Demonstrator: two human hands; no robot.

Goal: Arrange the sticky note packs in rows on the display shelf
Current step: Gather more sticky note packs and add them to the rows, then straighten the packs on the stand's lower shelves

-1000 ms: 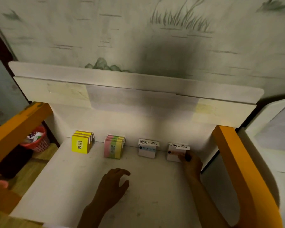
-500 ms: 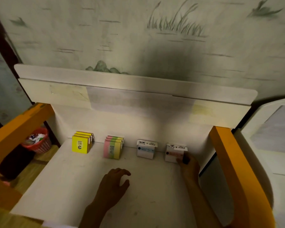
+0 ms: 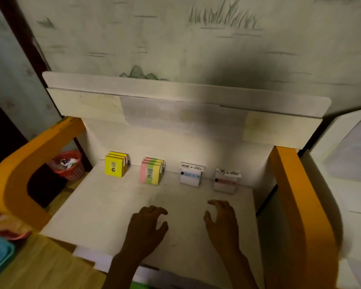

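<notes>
while four groups of sticky note packs (image 3: 151, 173) stand in a row along the back of the shelf (image 3: 104, 205), the left hand (image 3: 146, 228) and right hand (image 3: 223, 222) hover near its front, each grip released, fingers loosely curled. orange side panels (image 3: 300, 205) flank the shelf; a red basket (image 3: 70, 165) sits behind the left one.

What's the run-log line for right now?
packs: yellow pack, pink-green pack, two white packs in one back row | left hand: empty | right hand: empty
</notes>
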